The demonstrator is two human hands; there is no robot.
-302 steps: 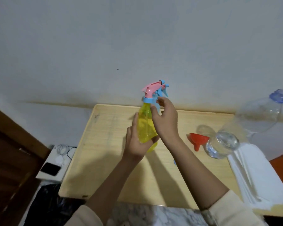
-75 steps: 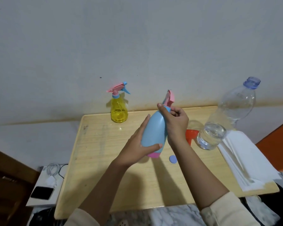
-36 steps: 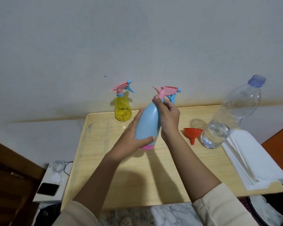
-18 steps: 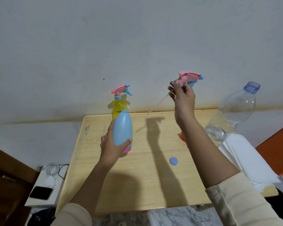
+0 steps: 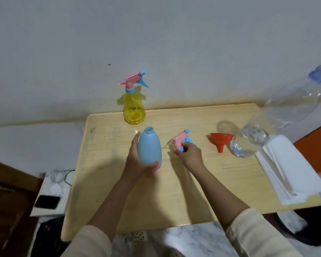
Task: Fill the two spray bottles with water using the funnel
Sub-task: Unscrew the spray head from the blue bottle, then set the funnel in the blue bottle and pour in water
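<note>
Against a plain wall, the worktop (image 5: 202, 193) carries an uncapped blue bottle (image 5: 149, 148), upright, grasped by the left hand (image 5: 137, 164). Just right of the bottle, the right hand (image 5: 190, 154) grips the spray head (image 5: 181, 140) on the worktop. Farther right lies the funnel (image 5: 220, 140); the yellow bottle (image 5: 134, 106) stands behind.

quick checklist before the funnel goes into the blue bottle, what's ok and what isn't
1. Blue spray bottle neck open, sprayer off: ok.
2. Blue bottle upright and steadied by the left hand: ok.
3. Right hand free to take the funnel: not ok, it holds the pink spray head low at the table.
4. Red funnel unobstructed on the table: ok.
5. Water bottle uncapped: not ok, blue cap on.
6. Yellow spray bottle clear of the work: ok.
</note>
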